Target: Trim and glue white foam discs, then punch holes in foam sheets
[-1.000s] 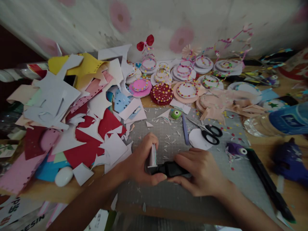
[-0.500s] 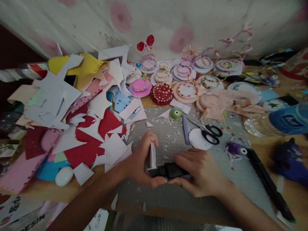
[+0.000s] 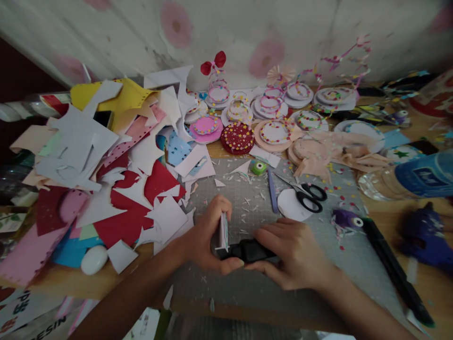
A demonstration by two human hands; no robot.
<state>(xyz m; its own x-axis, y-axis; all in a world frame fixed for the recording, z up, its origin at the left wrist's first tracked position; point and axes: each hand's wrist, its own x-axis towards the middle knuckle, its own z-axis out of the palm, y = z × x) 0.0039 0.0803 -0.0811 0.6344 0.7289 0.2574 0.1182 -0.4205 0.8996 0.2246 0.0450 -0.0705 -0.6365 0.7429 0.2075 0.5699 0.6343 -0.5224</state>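
Fingers of left hand still pinch card stack; right hand keeps gripping black punch.

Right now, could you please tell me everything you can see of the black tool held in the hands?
The black tool is a dark, matte, seemingly plastic device lying roughly level just above the grey cutting mat. The right hand covers its right end from above; the left hand grips its left end while standing a thin stack of paper discs on edge against it. Its working part is hidden, so its exact type is unclear.
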